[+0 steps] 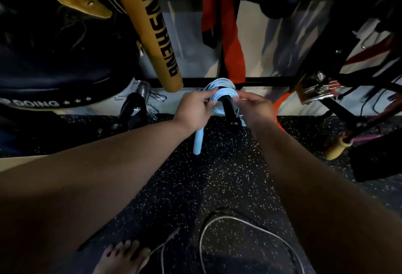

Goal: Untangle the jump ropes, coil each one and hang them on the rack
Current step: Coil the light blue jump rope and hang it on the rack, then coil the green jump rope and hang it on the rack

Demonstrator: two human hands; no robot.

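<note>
Fingers [210, 102] of the left hand [193, 109] and right hand [257, 108] pinch opposite sides of one light-blue jump rope [219, 93], coiled around a black rack peg [228, 108] between them, with one blue handle [198, 141] hanging below. One grey jump rope [217, 223] lies loose on the speckled floor [228, 175]. Farther left, one black bag [54, 73] reads "GOING" beside three stars, and one yellow pad [150, 30] reads "ANSHENG".

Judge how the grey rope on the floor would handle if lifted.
Probably floppy: the grey rope lies in a loose curved loop on the floor, so it would likely drape. It looks thin, so probably light. The smooth arc hints at some springiness.
</note>
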